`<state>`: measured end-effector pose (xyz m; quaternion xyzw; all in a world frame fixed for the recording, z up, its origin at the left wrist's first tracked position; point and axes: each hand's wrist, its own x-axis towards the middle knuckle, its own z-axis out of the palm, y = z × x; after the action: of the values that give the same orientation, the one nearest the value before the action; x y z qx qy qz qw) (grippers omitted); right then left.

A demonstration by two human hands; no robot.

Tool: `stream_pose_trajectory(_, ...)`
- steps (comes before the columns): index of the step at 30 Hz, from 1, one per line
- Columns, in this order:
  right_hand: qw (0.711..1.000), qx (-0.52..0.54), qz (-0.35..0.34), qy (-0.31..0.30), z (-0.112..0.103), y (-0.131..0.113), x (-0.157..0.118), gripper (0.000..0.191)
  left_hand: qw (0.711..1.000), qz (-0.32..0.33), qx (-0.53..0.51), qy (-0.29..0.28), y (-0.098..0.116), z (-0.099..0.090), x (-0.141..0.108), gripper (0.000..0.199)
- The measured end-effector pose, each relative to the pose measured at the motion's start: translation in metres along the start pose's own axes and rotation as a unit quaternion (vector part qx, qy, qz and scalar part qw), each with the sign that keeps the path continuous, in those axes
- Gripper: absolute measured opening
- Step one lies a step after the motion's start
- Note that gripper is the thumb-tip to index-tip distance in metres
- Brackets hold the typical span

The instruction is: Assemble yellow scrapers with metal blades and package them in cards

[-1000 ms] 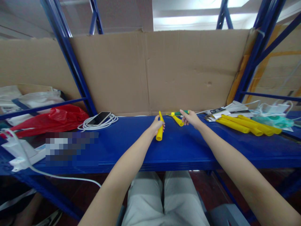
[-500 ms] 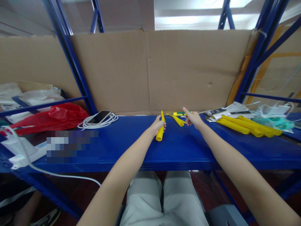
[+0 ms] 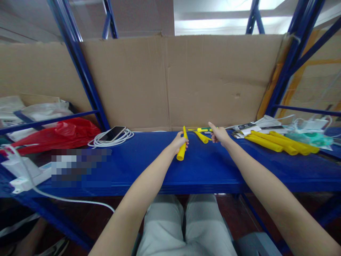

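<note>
My left hand [image 3: 179, 143] is closed around a yellow tapered tube [image 3: 181, 153], its wide open end toward me and its narrow end pointing away. To the right, my right hand [image 3: 218, 135] grips a screwdriver [image 3: 203, 129] with a green and yellow handle; the thin shaft points left, toward the upper end of the tube without visibly touching it. Between the hands, just below the screwdriver, another yellow tapered piece [image 3: 203, 138] lies on the blue tabletop [image 3: 149, 160]. The fingers of my right hand partly hide the handle.
Several yellow tubes [image 3: 277, 143] lie at the right, by papers [image 3: 249, 128] and a green plastic bag [image 3: 309, 139]. A phone [image 3: 113, 133] rests on a coiled white cable [image 3: 128, 134] at the left, near a red bag [image 3: 69, 133] and a white power strip [image 3: 23, 181]. Cardboard [image 3: 128, 81] stands behind.
</note>
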<state>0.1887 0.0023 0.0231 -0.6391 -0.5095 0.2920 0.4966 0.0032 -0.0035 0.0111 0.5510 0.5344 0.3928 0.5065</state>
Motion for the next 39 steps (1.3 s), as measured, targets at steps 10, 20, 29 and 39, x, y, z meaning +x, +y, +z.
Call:
stream_pose_trajectory(10, 1.000, -0.010, 0.018, -0.021, 0.001, 0.000, 0.002, 0.045, 1.000, -0.001, 0.006, 0.003, -0.002, 0.000, 0.003, 0.064)
stream_pose_trajectory(20, 0.978, 0.110, -0.036, -0.174, 0.002, 0.002, 0.002, 0.009, 1.000, -0.004, -0.002, 0.019, -0.004, -0.006, 0.011, 0.063)
stream_pose_trajectory(29, 0.989, 0.081, -0.063, -0.103, 0.002, 0.001, 0.000, 0.023, 1.000, -0.004, 0.005, 0.016, -0.002, -0.004, 0.006, 0.063)
stream_pose_trajectory(39, 0.992, 0.065, -0.055, -0.094, 0.002, 0.000, -0.001, 0.024, 1.000, -0.004, 0.000, 0.016, -0.001, -0.002, 0.003, 0.059)
